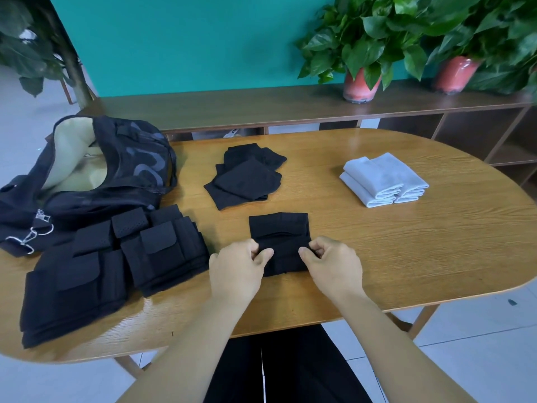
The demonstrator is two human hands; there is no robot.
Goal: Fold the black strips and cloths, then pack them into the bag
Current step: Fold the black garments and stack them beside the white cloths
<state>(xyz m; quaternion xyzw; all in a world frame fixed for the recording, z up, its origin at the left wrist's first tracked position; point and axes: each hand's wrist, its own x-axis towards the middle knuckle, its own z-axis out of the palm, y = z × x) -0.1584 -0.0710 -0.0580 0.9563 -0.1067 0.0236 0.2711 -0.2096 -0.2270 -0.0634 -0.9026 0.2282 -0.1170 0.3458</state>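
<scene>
A black cloth (279, 242) is pinched at both side edges — left hand (236, 270), right hand (334, 264) — seemingly to square its fold.

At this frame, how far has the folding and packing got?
Done: folded black strips lie stacked near the table's left end, and folded black cloths are piled at its middle. In hand: the left hand and right hand each pinch an edge of one black cloth, mid-fold. Left: packing; the open bag shows only its pale lining.
</scene>
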